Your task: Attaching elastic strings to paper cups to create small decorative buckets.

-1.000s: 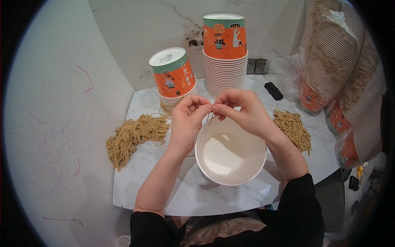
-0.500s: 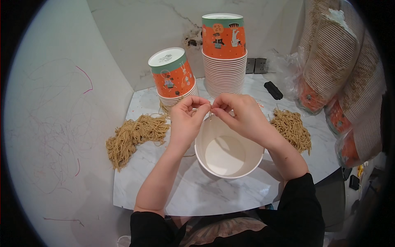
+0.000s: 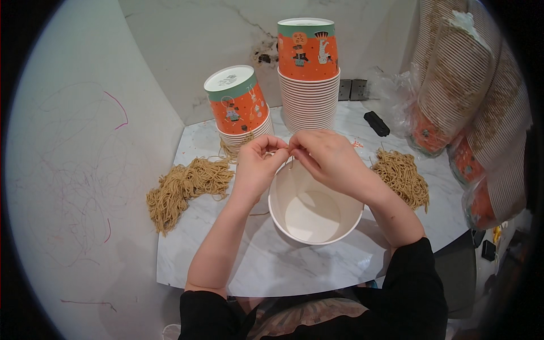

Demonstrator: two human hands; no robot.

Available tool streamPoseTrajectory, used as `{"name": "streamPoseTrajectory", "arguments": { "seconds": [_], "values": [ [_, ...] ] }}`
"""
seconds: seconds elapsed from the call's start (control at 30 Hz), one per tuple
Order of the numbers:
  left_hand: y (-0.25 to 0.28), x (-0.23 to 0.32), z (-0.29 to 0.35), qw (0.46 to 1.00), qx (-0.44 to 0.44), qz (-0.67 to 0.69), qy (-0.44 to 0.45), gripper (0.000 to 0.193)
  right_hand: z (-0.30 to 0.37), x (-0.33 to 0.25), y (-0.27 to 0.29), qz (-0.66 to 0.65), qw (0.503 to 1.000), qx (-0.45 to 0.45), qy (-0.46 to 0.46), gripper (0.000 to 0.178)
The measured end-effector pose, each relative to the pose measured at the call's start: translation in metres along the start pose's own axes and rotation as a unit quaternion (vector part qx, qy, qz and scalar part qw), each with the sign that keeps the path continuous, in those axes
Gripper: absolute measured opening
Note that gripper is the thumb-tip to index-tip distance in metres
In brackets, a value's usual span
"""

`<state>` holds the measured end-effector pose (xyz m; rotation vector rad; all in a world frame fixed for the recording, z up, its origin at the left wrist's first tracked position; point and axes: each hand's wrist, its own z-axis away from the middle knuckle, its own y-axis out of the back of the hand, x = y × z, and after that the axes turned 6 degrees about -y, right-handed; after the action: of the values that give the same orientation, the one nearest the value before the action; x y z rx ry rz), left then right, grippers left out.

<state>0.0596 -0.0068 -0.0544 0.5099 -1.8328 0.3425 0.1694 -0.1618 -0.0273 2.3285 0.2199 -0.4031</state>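
Note:
Over the far rim of a white paper bucket (image 3: 301, 181), my left hand (image 3: 259, 167) and my right hand (image 3: 327, 156) meet fingertip to fingertip. Each is closed in a pinch on a thin tan string (image 3: 291, 162), which runs down to the rim between them. Their fingers cover most of the pinched part. The bucket stands mouth up, and its white bottom shows inside. A bundle of tan strings (image 3: 190, 184) lies left of my left hand. Another loose pile of tan strings (image 3: 401, 178) lies beyond my right wrist.
Behind my hands stand a short stack of orange-and-green paper buckets (image 3: 238, 105) and a taller stack (image 3: 309, 73), both upside down. More nested buckets in clear plastic (image 3: 453, 73) lean at the right. A black object (image 3: 376, 124) lies near the wall sockets (image 3: 352, 89). A white wall (image 3: 79, 187) borders the left.
My fingertips have shifted slightly, with the right hand's fingers now curled more over the string. The bucket and the string piles are where they were.

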Motion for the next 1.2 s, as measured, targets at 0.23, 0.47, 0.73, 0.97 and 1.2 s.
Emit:
{"name": "streamPoseTrajectory", "arguments": {
  "seconds": [0.23,0.47,0.73,0.97,1.2],
  "values": [
    [-0.005,-0.003,-0.002,0.996,0.016,-0.025,-0.082,0.011,-0.002,0.001,0.008,-0.043,0.997,-0.013,-0.065,0.009],
    [-0.01,0.01,0.009,0.979,0.041,-0.143,-0.14,0.008,-0.004,0.007,0.008,-0.078,0.996,0.001,-0.049,0.01],
    [-0.012,0.013,0.016,0.97,0.047,-0.082,-0.226,0.012,-0.008,0.01,0.021,-0.335,0.923,-0.107,-0.154,0.009],
    [-0.01,0.016,0.015,0.977,0.024,-0.042,-0.21,0.011,-0.008,0.004,0.032,-0.312,0.931,-0.134,-0.133,0.008],
    [-0.016,0.018,0.022,0.947,0.056,-0.045,-0.314,0.013,-0.006,-0.01,0.039,-0.321,0.937,-0.084,-0.107,0.007]
  ]
}}
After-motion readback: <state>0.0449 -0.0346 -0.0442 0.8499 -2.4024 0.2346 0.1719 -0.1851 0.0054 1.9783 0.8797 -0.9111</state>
